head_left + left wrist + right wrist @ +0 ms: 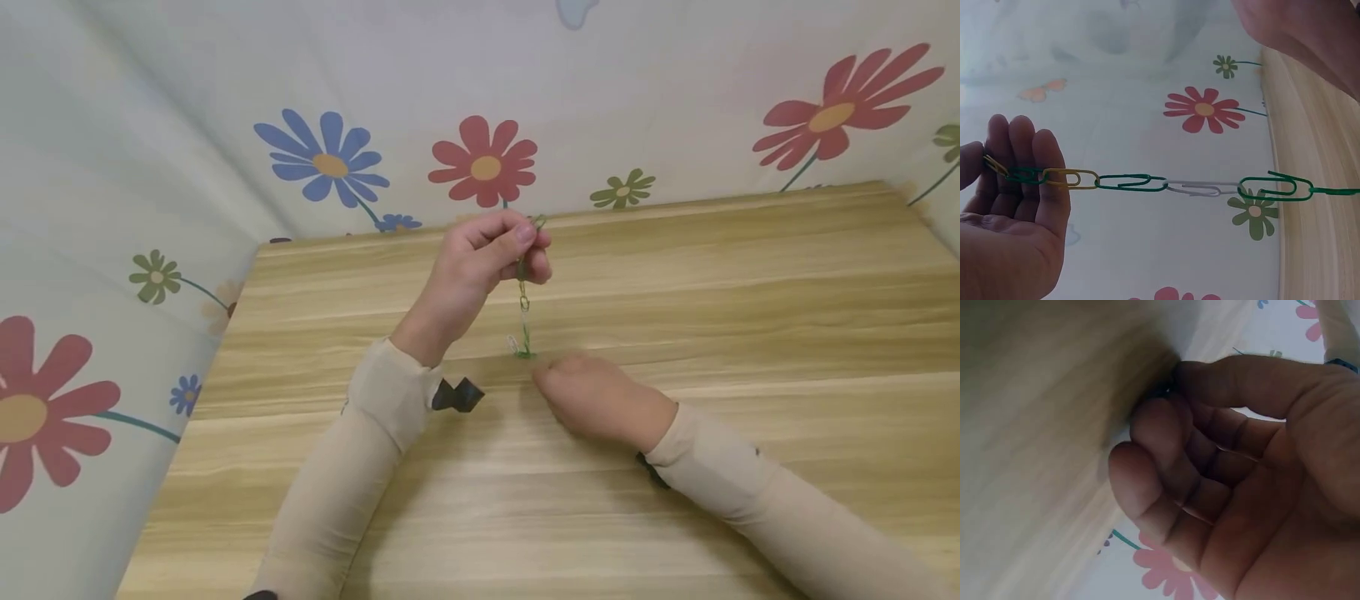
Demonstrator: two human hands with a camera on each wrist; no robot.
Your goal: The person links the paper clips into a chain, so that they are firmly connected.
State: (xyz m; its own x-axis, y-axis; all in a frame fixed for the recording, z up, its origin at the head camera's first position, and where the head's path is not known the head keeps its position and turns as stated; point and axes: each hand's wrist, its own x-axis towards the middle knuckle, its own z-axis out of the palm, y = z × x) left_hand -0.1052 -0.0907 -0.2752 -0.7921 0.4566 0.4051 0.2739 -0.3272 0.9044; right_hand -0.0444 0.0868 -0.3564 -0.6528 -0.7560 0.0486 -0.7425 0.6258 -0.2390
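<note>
My left hand (487, 250) pinches the upper end of a paper clip chain (524, 302) between thumb and fingers. In the left wrist view the linked paper clips (1132, 182) are green, yellow and white, pulled out in a line from the left hand (1019, 212). The chain's lower end hangs down by the table, where a white paper clip (513, 342) sticks out sideways. Close to that end, my right hand (600, 396) is low over the table and blurred. Its fingers (1157, 431) curl against the thumb on a small dark piece (1165, 389), apparently a paper clip, mostly hidden.
A wood-grain table (675, 292) lies under both hands. Behind it and to the left rises a pale wall covering (645, 75) printed with flowers. A black piece (459, 395) juts from the left sleeve's cuff.
</note>
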